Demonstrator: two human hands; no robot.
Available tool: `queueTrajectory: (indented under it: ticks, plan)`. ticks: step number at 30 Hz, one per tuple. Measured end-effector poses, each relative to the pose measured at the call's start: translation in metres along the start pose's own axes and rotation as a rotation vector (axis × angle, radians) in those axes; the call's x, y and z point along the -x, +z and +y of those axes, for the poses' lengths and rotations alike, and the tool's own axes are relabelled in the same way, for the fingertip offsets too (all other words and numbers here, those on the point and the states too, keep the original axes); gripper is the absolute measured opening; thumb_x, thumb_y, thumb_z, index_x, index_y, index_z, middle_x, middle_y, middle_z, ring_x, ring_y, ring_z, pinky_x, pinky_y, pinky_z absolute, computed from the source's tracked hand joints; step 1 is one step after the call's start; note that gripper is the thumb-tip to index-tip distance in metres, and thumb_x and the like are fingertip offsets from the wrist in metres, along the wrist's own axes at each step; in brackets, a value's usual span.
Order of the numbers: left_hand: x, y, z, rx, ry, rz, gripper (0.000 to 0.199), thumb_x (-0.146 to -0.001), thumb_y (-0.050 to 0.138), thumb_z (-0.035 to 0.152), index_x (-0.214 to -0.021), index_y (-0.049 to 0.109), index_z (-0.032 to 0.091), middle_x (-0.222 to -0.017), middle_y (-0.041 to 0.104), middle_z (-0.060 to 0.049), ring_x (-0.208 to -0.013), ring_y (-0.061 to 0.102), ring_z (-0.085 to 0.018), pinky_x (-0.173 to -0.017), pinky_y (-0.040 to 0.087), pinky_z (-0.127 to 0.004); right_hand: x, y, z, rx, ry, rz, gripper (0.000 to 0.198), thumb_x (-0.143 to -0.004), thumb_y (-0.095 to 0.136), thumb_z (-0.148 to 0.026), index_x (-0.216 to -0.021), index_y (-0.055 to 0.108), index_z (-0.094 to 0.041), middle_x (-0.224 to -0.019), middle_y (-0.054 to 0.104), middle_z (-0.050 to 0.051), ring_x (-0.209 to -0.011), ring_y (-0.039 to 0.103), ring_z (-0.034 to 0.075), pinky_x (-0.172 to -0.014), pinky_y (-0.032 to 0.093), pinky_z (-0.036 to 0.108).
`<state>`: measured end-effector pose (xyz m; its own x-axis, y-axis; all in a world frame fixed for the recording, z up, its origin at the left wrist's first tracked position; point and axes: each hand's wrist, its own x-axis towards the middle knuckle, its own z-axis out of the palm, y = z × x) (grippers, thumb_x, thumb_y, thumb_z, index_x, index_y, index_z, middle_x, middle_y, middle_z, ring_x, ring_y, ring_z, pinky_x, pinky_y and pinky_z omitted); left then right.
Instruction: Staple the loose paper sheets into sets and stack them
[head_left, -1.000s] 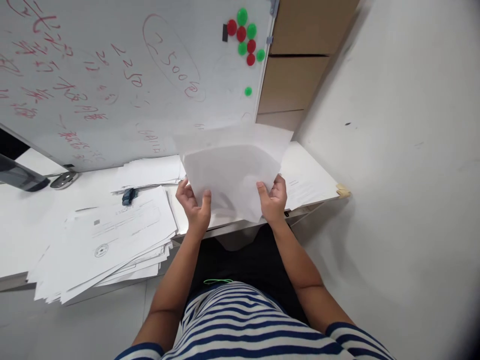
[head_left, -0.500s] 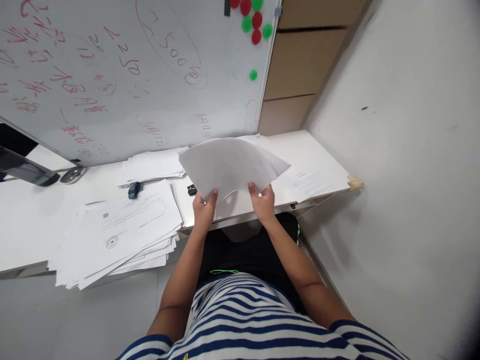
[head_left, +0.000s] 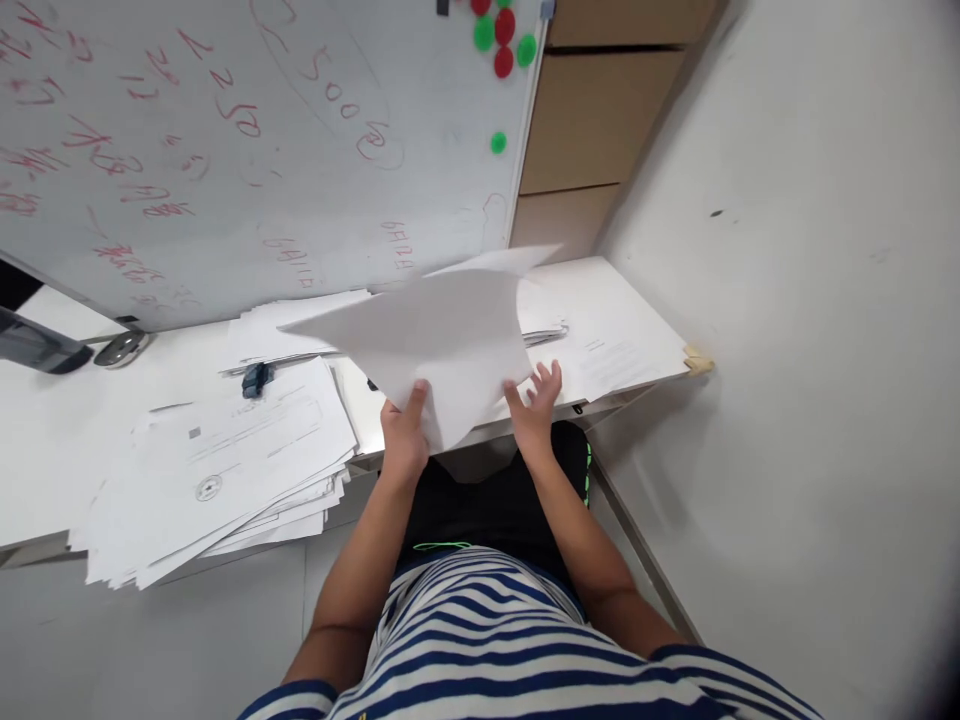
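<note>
White paper sheets, bent and fanned out, are held above the front of the white table. My left hand grips their lower left edge, thumb on top and fingers beneath. At the lower right edge is my right hand, its fingers spread and its thumb by the paper's edge; whether the thumb touches is hard to see. Behind the held sheets, a stack of papers shows partly. To the left lies a thick pile of printed sheets with a round stamp, overhanging the table's front edge.
A dark blue clip-like object sits on the left papers, with another paper stack behind. A computer mouse is farther left. A printed sheet lies at right. The whiteboard stands behind; a wall bounds the right.
My right hand has loosened from the paper and its fingers have spread. The held sheets have swung leftward and their corners have separated, uncovering the stack behind.
</note>
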<state>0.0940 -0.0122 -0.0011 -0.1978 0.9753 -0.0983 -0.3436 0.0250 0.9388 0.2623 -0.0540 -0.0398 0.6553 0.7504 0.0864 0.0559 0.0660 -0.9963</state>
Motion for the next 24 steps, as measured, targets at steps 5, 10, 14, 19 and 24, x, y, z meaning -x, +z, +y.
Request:
queueTrajectory:
  ticks: [5, 10, 14, 19, 24]
  plan:
    - [0.027, 0.019, -0.025, 0.047, -0.132, 0.029, 0.047, -0.084, 0.074, 0.045, -0.12, 0.061, 0.019, -0.126, 0.069, -0.014, -0.117, 0.067, -0.027, -0.101, 0.055, -0.042, 0.041, -0.023, 0.004, -0.254, 0.344, -0.395, 0.072, -0.082, 0.071, -0.055, -0.144, 0.048, -0.026, -0.134, 0.065, 0.012, -0.112, 0.068, 0.027, -0.095, 0.056, 0.045]
    - [0.034, 0.015, -0.048, -0.219, -0.102, -0.247, 0.047, -0.091, 0.063, 0.05, -0.127, 0.058, 0.019, -0.132, 0.065, -0.015, -0.124, 0.062, -0.027, -0.105, 0.051, -0.043, 0.039, -0.041, 0.021, -0.284, 0.281, -0.16, 0.049, -0.08, 0.073, -0.048, -0.117, 0.066, -0.018, -0.105, 0.077, 0.008, -0.094, 0.072, 0.023, -0.084, 0.058, 0.039]
    - [0.0, -0.008, -0.035, -0.584, 0.194, -0.298, 0.055, -0.097, 0.05, 0.05, -0.143, 0.047, 0.02, -0.146, 0.054, -0.018, -0.133, 0.053, -0.029, -0.11, 0.044, -0.049, 0.016, -0.077, 0.041, -0.246, 0.28, 0.058, 0.036, -0.073, 0.078, -0.041, -0.099, 0.071, -0.018, -0.093, 0.078, 0.003, -0.085, 0.072, 0.018, -0.082, 0.057, 0.032]
    - [-0.06, -0.028, -0.01, -1.306, 0.536, -0.164, 0.065, -0.09, 0.059, 0.033, -0.15, 0.041, 0.014, -0.156, 0.04, -0.023, -0.151, 0.023, -0.042, -0.118, 0.022, -0.062, -0.009, -0.126, 0.044, -0.301, 0.385, 0.127, 0.034, -0.058, 0.083, -0.034, -0.087, 0.073, -0.017, -0.077, 0.077, 0.001, -0.065, 0.07, 0.017, -0.061, 0.056, 0.027]
    - [-0.096, -0.036, 0.0, -1.604, 0.442, -0.298, 0.044, -0.093, 0.055, 0.035, -0.132, 0.056, 0.014, -0.13, 0.061, -0.022, -0.126, 0.052, -0.039, -0.102, 0.043, -0.052, -0.013, -0.149, 0.032, -0.303, 0.406, 0.122, 0.033, -0.053, 0.087, -0.031, -0.08, 0.074, -0.016, -0.072, 0.075, 0.001, -0.054, 0.064, 0.013, -0.048, 0.05, 0.022]
